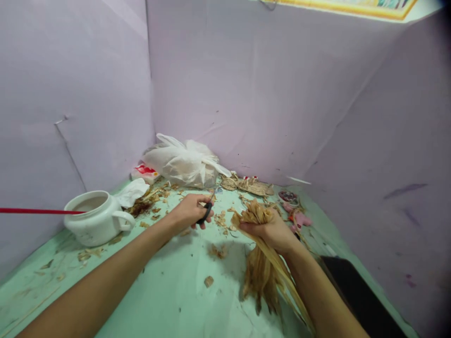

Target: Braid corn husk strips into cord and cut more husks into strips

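Observation:
My left hand [193, 210] is closed around the black handles of a small pair of scissors [206, 213], whose blades point up and away from me. In my right hand [275, 230] is a bundle of dried husks [259, 274], gripped near its gathered top. Its long tan strips hang down below the fist and run along my right forearm. The two hands are apart, and the scissors do not touch the bundle. Dry scraps [218, 251] lie on the green surface [169, 291] between and below them.
A white pot [93, 223] with a red stick [38, 211] stands at left. Behind are a white plastic bag [186, 164] and woven straw pieces [246, 184]. On the right lie a small bowl [288, 196], a pink item [301, 219] and a black flat object [355, 291]. Walls enclose the surface.

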`<control>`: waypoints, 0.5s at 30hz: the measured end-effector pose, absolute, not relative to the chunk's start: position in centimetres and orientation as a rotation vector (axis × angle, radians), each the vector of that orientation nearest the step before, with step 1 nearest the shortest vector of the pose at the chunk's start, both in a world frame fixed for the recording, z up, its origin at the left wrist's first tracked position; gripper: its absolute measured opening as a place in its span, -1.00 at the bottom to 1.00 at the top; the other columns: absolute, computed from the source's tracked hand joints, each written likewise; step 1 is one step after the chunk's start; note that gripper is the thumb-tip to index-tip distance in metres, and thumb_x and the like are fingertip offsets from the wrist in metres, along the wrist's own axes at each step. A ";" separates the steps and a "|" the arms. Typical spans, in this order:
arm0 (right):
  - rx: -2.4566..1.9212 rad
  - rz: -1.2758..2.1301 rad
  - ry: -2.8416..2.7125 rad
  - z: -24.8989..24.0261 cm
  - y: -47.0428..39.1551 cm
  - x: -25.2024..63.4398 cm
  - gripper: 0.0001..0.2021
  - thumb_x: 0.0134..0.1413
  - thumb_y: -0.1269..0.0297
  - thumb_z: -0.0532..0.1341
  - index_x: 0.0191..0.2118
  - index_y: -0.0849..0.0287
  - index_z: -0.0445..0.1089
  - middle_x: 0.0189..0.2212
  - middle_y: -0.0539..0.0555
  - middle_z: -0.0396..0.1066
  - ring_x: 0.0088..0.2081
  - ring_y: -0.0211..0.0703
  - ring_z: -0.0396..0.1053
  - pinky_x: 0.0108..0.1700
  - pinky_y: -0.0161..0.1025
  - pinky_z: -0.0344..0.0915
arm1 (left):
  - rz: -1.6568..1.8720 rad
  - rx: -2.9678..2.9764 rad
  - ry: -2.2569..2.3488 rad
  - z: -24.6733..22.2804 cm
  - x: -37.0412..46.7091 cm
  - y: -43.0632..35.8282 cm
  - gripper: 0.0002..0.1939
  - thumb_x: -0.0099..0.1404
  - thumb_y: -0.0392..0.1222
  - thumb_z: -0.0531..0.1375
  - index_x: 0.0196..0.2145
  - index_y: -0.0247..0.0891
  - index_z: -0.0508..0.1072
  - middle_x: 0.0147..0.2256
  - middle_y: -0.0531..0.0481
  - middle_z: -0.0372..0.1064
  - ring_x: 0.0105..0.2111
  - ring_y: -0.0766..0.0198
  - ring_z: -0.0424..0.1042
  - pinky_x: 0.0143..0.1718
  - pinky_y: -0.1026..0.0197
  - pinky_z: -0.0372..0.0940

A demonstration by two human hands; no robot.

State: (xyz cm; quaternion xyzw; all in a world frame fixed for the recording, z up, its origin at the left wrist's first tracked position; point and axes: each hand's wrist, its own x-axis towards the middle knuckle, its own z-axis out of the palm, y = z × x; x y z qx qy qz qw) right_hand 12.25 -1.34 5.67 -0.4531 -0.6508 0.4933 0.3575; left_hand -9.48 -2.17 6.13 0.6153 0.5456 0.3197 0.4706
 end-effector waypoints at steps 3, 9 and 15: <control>-1.133 1.267 -1.668 5.8 -1.2 12.5 -0.79 -0.33 0.30 0.31 -0.59 0.26 0.25 -0.65 -0.07 0.17 -0.60 -0.40 0.08 -0.55 -0.39 0.03 | 0.629 1.611 1.214 7.1 -10.0 -2.6 -0.64 -0.03 -0.17 0.11 -0.22 -0.31 0.34 -0.45 -0.05 0.39 -0.56 0.31 0.37 -0.65 0.38 0.11; -1.105 1.232 -1.655 5.8 -0.8 13.0 -0.79 -0.35 0.31 0.31 -0.58 0.26 0.25 -0.63 -0.06 0.20 -0.57 -0.37 0.13 -0.52 -0.38 0.07 | 0.494 1.697 1.044 7.3 -9.5 -3.1 -0.65 -0.06 -0.19 0.12 -0.25 -0.28 0.38 -0.45 0.00 0.37 -0.51 0.31 0.35 -0.50 0.31 0.21; -1.128 1.240 -1.719 6.2 -1.5 12.3 -0.81 -0.33 0.34 0.28 -0.61 0.25 0.22 -0.67 -0.09 0.13 -0.61 -0.40 0.06 -0.55 -0.39 0.02 | 0.535 1.759 1.131 6.4 -8.9 -3.2 -0.63 -0.14 -0.30 0.13 -0.27 -0.28 0.41 -0.48 0.01 0.36 -0.50 0.31 0.32 -0.56 0.35 0.13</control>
